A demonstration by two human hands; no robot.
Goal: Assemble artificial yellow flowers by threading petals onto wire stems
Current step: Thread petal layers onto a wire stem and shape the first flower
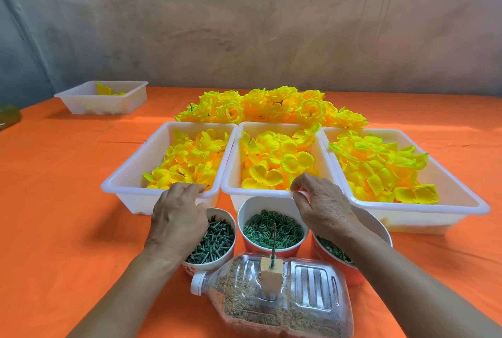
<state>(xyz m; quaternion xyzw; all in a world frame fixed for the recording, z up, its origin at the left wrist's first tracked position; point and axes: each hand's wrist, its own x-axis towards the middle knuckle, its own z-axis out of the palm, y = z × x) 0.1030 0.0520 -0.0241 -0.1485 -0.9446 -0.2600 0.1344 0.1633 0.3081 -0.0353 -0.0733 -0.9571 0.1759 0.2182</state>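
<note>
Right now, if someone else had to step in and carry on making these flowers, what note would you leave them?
Left hand grips the near rim of the left tray; right hand pinches the near rim of the middle tray. Neither holds a petal.
Petals fill three trays; green pegs and rings sit in cups; the spike on the bottle stands bare.
Done: a pile of finished flowers behind the trays.
Left: pick petals and thread the next flower.
</note>
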